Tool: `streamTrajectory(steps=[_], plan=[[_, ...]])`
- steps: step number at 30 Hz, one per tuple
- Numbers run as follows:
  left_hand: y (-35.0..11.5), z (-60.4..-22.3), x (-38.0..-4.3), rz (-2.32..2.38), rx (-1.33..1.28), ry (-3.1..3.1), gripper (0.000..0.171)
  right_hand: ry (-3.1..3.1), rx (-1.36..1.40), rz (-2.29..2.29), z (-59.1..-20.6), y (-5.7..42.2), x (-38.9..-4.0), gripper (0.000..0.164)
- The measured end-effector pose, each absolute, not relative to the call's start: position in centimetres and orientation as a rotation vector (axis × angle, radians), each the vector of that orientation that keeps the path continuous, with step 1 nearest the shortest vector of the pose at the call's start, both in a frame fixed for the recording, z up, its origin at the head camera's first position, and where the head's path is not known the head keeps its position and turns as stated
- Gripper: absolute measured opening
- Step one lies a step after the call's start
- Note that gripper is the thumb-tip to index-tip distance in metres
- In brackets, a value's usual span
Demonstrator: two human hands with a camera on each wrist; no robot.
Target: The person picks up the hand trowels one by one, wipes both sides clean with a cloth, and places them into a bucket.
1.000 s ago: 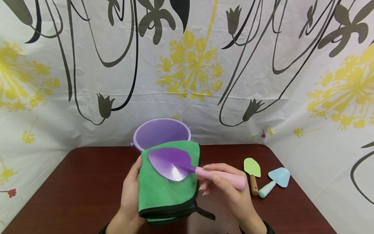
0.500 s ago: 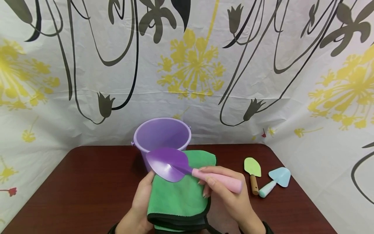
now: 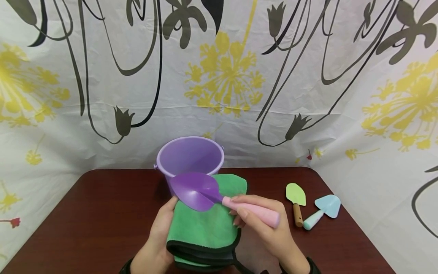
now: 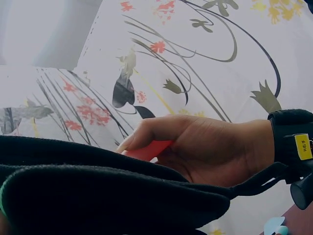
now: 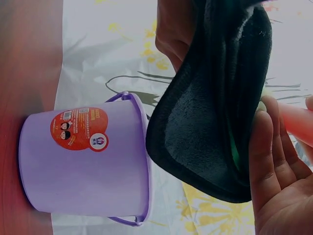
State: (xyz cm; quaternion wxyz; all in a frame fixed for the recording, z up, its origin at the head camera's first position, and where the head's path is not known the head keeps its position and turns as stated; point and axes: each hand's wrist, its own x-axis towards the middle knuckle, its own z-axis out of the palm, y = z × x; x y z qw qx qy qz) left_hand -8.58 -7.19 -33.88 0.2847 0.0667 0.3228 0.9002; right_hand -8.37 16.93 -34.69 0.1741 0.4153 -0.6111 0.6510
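My left hand [image 3: 159, 232] grips a folded green towel [image 3: 205, 228] with dark edging from its left side; most of its fingers are hidden beneath. Over the towel lies the purple blade of a garden trowel [image 3: 195, 190], partly overlapping the bucket in view. Contact between blade and towel is hard to tell. The trowel's pink handle is held by my right hand [image 3: 273, 228], thumb along the near side. In the left wrist view the right hand [image 4: 215, 147] shows behind the towel's dark underside [image 4: 107, 200]. Fingers of the right hand [image 5: 283, 191] sit beside the towel [image 5: 195, 127] in the right wrist view.
A light purple bucket [image 3: 191, 154] stands at the back of the dark brown table [image 3: 102, 220]. To the right lie a green trowel [image 3: 296, 194] with a wooden handle and a light blue trowel [image 3: 328, 206]. A patterned white cloth [image 3: 226, 125] hangs behind.
The towel has moved right and down from a second ago, then slightly back left. The trowel has shifted a little left, and more of the bucket shows. Both hands keep their hold.
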Motion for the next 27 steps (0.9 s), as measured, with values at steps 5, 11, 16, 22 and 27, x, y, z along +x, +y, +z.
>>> streamTrajectory(steps=[5, 11, 16, 22, 27], plan=[[-7.1, -33.5, -8.6, 2.424, 0.096, 0.911, 0.044, -1.714, 1.185, 1.838, -34.6, 17.0, -8.4, 0.038], [-7.4, -33.4, -8.9, 2.419, 0.125, 0.981, 0.043, -1.662, 1.217, 1.858, -34.6, 17.2, -8.5, 0.039], [-7.9, -33.2, -9.1, 2.472, 0.086, 1.014, 0.039, -1.626, 1.241, 1.879, -34.6, 17.5, -8.6, 0.038], [-9.5, -33.3, -9.5, 2.543, 0.237, 0.870, 0.034, -1.631, 1.262, 1.852, -34.2, 18.4, -8.9, 0.038], [-10.9, -33.4, -9.9, 2.540, 0.376, 0.684, 0.037, -1.617, 1.284, 1.781, -33.8, 19.3, -9.2, 0.042]])
